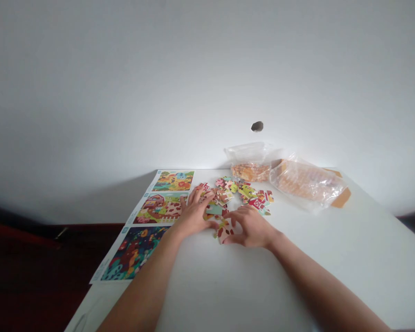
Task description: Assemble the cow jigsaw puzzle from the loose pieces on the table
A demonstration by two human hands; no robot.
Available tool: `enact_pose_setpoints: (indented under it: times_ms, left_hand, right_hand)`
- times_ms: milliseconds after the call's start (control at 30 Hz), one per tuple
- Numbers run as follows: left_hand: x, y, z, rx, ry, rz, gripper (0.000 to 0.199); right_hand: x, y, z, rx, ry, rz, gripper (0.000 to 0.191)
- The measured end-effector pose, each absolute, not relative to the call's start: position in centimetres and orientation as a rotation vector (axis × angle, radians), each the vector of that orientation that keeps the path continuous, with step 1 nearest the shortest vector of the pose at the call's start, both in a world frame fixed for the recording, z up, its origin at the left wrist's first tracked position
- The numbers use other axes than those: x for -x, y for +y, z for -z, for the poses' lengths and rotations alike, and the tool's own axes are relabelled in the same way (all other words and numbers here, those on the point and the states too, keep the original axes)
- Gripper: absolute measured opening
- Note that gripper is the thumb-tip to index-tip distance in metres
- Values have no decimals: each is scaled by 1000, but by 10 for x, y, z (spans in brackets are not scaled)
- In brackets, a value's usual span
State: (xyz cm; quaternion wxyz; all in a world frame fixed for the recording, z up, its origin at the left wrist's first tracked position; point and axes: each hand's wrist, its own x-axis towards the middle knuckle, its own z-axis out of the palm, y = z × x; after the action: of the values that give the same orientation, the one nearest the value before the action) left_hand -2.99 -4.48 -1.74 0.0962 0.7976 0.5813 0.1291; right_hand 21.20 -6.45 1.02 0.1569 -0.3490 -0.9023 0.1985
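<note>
Jigsaw pieces with a farm picture lie in a loose pile (228,184) on the white table. My left hand (194,216) rests over the pile's left side, its fingers spread and its thumb near a brown-spotted puzzle piece (223,232). From the right, my right hand (251,227) has its thumb and index finger around the edges of that piece, which lies low at the table. A piece with a red barn (256,203) lies just beyond my right hand. Some pieces under my left fingers are partly hidden.
On the left, a printed sheet (129,221) shows three pictures, partly behind my left forearm. At the back, a clear plastic bag (251,170) holds orange-brown pieces. Right of it, another plastic bag (307,182) lies on an orange-brown card (341,198). A white wall (193,92) with a hole stands behind.
</note>
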Motion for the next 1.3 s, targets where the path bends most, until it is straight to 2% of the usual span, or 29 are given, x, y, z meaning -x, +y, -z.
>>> enact_pose_setpoints:
  times_ms: [100,200,267,467,667,833,967,1067,1167,1300]
  left_hand:
    - [29,-47,14,-2422,1622,-422,84]
    - [27,-51,9,-2498,1493,-471,53]
    - [24,-54,6,-2519,1420,-471,42]
    - [22,-57,0,-2518,1345,-437,53]
    - [30,-47,13,-2420,1705,-523,55]
    - [32,-44,19,-2444,1676,-475,42]
    - [32,-43,21,-2435,1691,-511,37]
    - [33,-40,25,-2409,1707,-539,41]
    - [34,-38,27,-2399,1719,-578,42]
    - [32,-40,23,-2413,1665,-631,39]
  right_hand:
    - [-226,-57,-14,1246,-2529,-547,37]
    - [-236,-50,-15,1430,-2536,-482,35]
    - [-239,-46,-12,1500,-2553,-464,33]
    - [-234,-42,-2,1509,-2458,-369,20]
    - [-216,-54,3,1443,-2454,-261,28]
    - [-212,-55,5,1367,-2478,-285,18]
    - [-221,-43,10,1575,-2107,-89,23]
    - [-232,-30,20,1683,-1959,32,40]
    - [-239,-21,30,1763,-1944,4,53]
    - [-240,-16,36,1745,-1935,-37,42]
